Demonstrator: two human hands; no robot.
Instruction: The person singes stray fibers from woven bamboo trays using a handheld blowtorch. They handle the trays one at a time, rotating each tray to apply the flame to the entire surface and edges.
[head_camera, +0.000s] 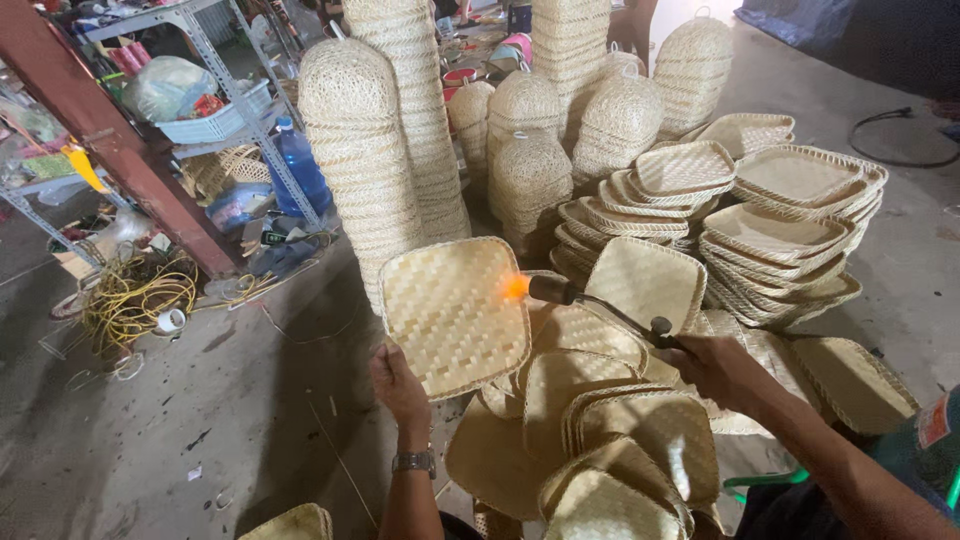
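My left hand (398, 385) grips the lower edge of a square woven bamboo tray (450, 315) and holds it upright, its inside facing me. A wristwatch (414, 461) sits on that wrist. My right hand (712, 365) holds a gas torch (600, 305) by its handle. The torch nozzle points left, and its orange flame (515, 288) touches the tray's right edge. More woven trays (610, 440) lie in a loose heap just below and between both hands.
Tall stacks of woven dome baskets (365, 150) stand behind the tray. Piled square trays (780, 235) fill the right side. A metal shelf rack (215, 100), a blue water bottle (300, 165) and tangled yellow cord (135, 295) occupy the left. Grey concrete floor (180, 430) lies at lower left.
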